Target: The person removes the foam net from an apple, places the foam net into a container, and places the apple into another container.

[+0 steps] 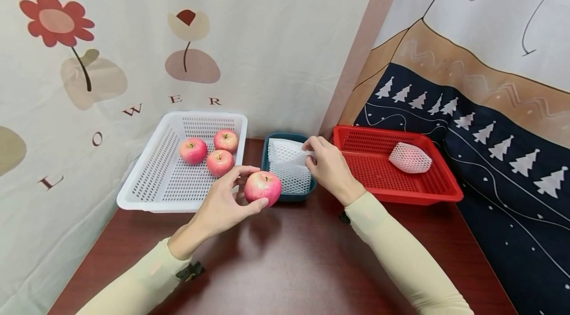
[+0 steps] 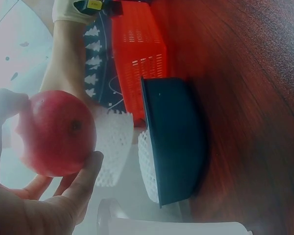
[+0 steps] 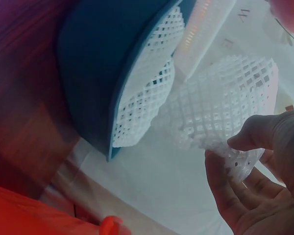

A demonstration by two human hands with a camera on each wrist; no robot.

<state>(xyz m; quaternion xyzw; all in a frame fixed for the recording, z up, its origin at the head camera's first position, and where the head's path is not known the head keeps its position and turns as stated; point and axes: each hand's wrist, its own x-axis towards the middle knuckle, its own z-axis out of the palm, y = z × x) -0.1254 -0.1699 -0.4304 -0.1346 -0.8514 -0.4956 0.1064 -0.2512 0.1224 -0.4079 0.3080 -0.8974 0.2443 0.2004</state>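
My left hand [image 1: 224, 201] grips a red apple [image 1: 262, 188] above the table, just in front of a small teal basket. White foam fruit nets [image 1: 296, 179] lie inside that teal basket [image 2: 174, 142]. Over the basket, my right hand [image 1: 329, 166] pinches one foam net [image 3: 220, 103] by its edge between thumb and fingers; the net is lifted clear of the rim in the right wrist view. Seen from the left wrist, the apple [image 2: 59, 132] sits between thumb and fingers, with the held net [image 2: 112, 144] behind it.
At the left, a white basket [image 1: 149, 176] holds 3 bare apples [image 1: 193, 151]. A red basket [image 1: 383, 194] to the right contains one apple wrapped in a foam net [image 1: 410, 157]. Printed curtains [image 1: 276, 48] stand behind the brown table [image 1: 285, 265].
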